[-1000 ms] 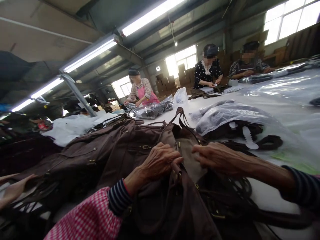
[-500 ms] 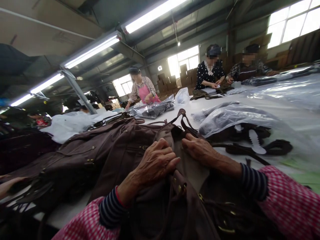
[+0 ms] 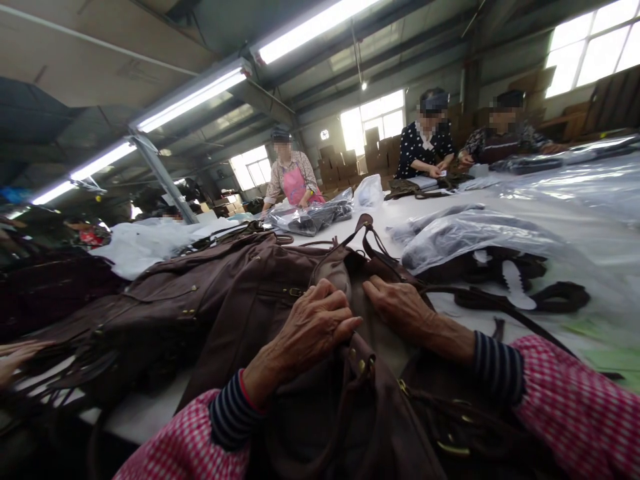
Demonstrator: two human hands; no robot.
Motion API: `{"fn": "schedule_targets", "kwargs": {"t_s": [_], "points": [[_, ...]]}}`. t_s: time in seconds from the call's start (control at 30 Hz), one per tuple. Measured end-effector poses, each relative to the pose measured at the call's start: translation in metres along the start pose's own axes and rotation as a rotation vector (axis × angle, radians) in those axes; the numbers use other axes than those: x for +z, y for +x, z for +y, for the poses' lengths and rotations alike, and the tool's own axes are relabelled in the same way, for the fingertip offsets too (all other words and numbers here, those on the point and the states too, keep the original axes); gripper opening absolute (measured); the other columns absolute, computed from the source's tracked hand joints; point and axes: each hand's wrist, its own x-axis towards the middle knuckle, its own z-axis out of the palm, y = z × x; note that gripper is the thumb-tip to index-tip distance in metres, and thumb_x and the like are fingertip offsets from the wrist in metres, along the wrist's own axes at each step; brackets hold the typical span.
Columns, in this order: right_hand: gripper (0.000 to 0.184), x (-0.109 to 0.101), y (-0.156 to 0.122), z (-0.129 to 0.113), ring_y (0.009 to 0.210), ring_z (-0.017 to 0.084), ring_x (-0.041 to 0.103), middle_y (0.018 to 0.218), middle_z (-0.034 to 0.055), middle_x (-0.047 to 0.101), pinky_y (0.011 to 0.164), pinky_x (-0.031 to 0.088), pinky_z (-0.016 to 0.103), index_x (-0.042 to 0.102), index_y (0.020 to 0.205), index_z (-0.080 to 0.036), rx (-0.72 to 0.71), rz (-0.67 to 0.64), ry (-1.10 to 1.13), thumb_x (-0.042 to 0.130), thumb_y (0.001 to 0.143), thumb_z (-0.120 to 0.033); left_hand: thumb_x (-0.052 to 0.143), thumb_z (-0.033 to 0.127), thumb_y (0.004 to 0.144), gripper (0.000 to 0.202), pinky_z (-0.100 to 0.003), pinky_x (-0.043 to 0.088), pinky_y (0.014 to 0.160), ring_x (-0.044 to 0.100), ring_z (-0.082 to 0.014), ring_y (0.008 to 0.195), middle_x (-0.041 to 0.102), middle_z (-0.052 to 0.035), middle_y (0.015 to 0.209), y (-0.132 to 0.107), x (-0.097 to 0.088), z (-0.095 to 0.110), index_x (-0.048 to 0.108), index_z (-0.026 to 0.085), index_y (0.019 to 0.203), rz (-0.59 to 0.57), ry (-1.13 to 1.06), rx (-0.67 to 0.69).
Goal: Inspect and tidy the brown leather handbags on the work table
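A dark brown handbag with brass fittings lies right in front of me on the white table. My left hand rests on its left side, fingers curled over the edge of the bag's opening. My right hand presses on the right rim of the same opening, fingers bent down onto the leather. Between the two hands shows the bag's paler lining. The bag's handle stands up just beyond my hands.
Several more brown bags are heaped to the left. Bags in clear plastic lie to the right, with black straps beside them. Three people work at the far end of the table. Another person's hand shows at the left edge.
My right hand has drawn back from the right toward me and settled on the bag's rim beside the left hand. The left hand has hardly moved.
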Motion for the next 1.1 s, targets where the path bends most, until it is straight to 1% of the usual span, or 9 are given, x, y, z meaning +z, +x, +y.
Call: {"fn": "schedule_targets", "kwargs": {"t_s": [0.13, 0.33, 0.43, 0.6, 0.73, 0.8, 0.93, 1.0, 1.1], "points": [[0.020, 0.003, 0.000, -0.004, 0.081, 0.025, 0.070, 0.104, 0.0141, 0.066, 0.054, 0.033, 0.031, 0.057, 0.106, -0.016, 0.013, 0.006, -0.042, 0.039, 0.099, -0.009, 0.036, 0.038, 0.108, 0.044, -0.036, 0.042, 0.091, 0.048, -0.0201, 0.095, 0.065, -0.0036, 0.093, 0.000, 0.000, 0.001, 0.067, 0.020, 0.083, 0.011, -0.006, 0.006], [0.017, 0.008, 0.000, -0.004, 0.076, 0.023, 0.069, 0.098, 0.0119, 0.065, 0.053, 0.027, 0.032, 0.057, 0.101, -0.015, 0.047, 0.061, -0.025, 0.042, 0.096, -0.008, 0.037, 0.041, 0.107, 0.045, -0.036, 0.042, 0.093, 0.048, -0.0203, 0.097, 0.065, -0.0039, 0.092, 0.000, 0.002, 0.001, 0.068, 0.020, 0.082, 0.030, -0.027, -0.029], [0.016, 0.009, -0.001, -0.003, 0.077, 0.022, 0.067, 0.099, 0.0108, 0.065, 0.056, 0.028, 0.032, 0.058, 0.100, -0.015, 0.057, 0.052, 0.023, 0.044, 0.095, -0.009, 0.038, 0.040, 0.107, 0.043, -0.036, 0.041, 0.093, 0.047, -0.0199, 0.097, 0.064, -0.0034, 0.093, -0.001, 0.003, 0.000, 0.068, 0.020, 0.084, 0.020, -0.023, -0.029], [0.014, 0.007, 0.000, 0.000, 0.086, 0.020, 0.065, 0.102, 0.0090, 0.066, 0.066, 0.034, 0.029, 0.060, 0.102, -0.015, 0.058, 0.019, 0.185, 0.049, 0.094, -0.010, 0.037, 0.036, 0.108, 0.040, -0.036, 0.040, 0.094, 0.047, -0.0192, 0.096, 0.064, -0.0025, 0.094, -0.002, 0.001, 0.000, 0.065, 0.020, 0.086, 0.004, -0.025, 0.007], [0.012, 0.007, 0.001, 0.005, 0.083, 0.020, 0.063, 0.098, 0.0091, 0.067, 0.066, 0.033, 0.029, 0.063, 0.095, -0.015, 0.083, 0.032, 0.230, 0.053, 0.090, -0.010, 0.036, 0.037, 0.108, 0.041, -0.036, 0.040, 0.095, 0.046, -0.0192, 0.097, 0.063, -0.0023, 0.095, -0.001, 0.001, -0.001, 0.065, 0.020, 0.085, -0.011, -0.051, -0.030], [0.009, 0.010, -0.001, 0.008, 0.080, 0.019, 0.061, 0.091, 0.0073, 0.067, 0.066, 0.034, 0.029, 0.064, 0.088, -0.015, 0.083, 0.066, 0.315, 0.056, 0.087, -0.010, 0.034, 0.038, 0.109, 0.042, -0.036, 0.040, 0.095, 0.046, -0.0194, 0.098, 0.063, -0.0021, 0.096, -0.001, 0.002, -0.002, 0.064, 0.020, 0.085, -0.022, -0.059, -0.046], [0.010, 0.019, -0.019, 0.012, 0.064, 0.013, 0.055, 0.069, -0.0016, 0.060, 0.060, 0.034, 0.025, 0.062, 0.076, -0.017, -0.051, 0.058, 0.726, 0.057, 0.081, -0.009, 0.030, 0.038, 0.109, 0.043, -0.037, 0.040, 0.094, 0.045, -0.0197, 0.099, 0.062, -0.0019, 0.097, -0.002, 0.002, -0.004, 0.063, 0.021, 0.087, -0.050, -0.052, -0.066], [0.011, 0.025, -0.031, 0.011, 0.062, 0.012, 0.054, 0.068, -0.0030, 0.060, 0.059, 0.034, 0.023, 0.062, 0.076, -0.017, -0.099, 0.082, 0.874, 0.057, 0.081, -0.010, 0.030, 0.038, 0.109, 0.043, -0.037, 0.040, 0.094, 0.045, -0.0200, 0.099, 0.061, -0.0021, 0.098, -0.001, 0.001, -0.004, 0.063, 0.021, 0.087, -0.081, -0.033, -0.078], [0.011, 0.033, -0.043, 0.005, 0.069, 0.013, 0.058, 0.074, -0.0010, 0.064, 0.063, 0.038, 0.024, 0.063, 0.080, -0.017, -0.099, 0.191, 0.910, 0.055, 0.084, -0.010, 0.035, 0.038, 0.108, 0.037, -0.036, 0.040, 0.092, 0.044, -0.0205, 0.100, 0.058, -0.0022, 0.100, 0.004, -0.005, -0.001, 0.065, 0.023, 0.094, -0.148, 0.021, -0.076]]}}
